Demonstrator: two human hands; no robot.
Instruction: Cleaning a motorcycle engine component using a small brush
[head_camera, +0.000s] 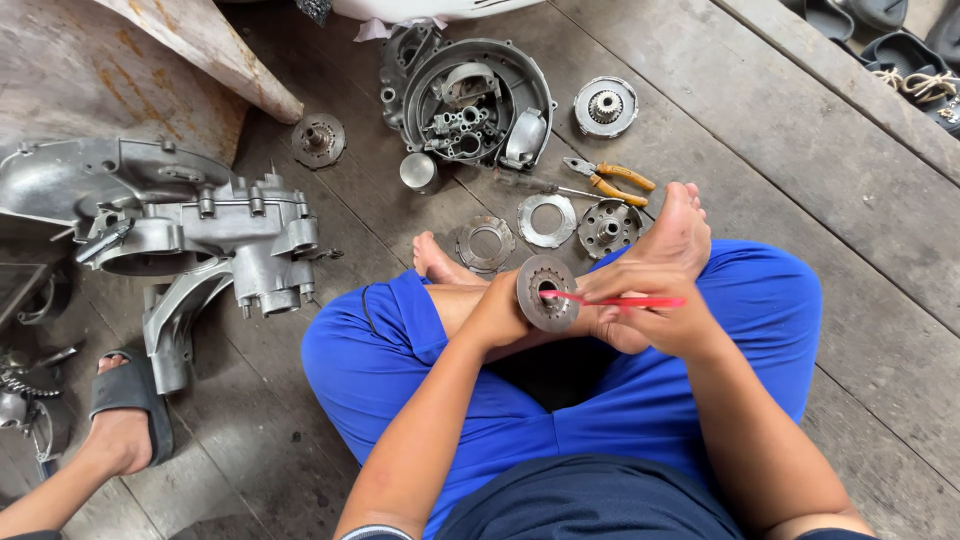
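I sit cross-legged on a plank floor in blue trousers. My left hand (500, 315) grips a round toothed metal disc (546, 293), held upright over my lap. My right hand (640, 300) holds a thin red-handled tool (625, 301) whose tip rests on the disc's middle. Both hands meet just above my bare feet. Flat on the floor beyond my feet lie two metal rings (487, 243) (546, 220) and a round toothed hub (609, 227).
A large grey engine casing (190, 235) lies at left. A round engine cover (475, 100) full of parts sits ahead, with a clutch gear (605, 106), orange-handled pliers (610, 180) and a small hub (318, 139) nearby. Another person's sandalled foot (125, 410) is at lower left.
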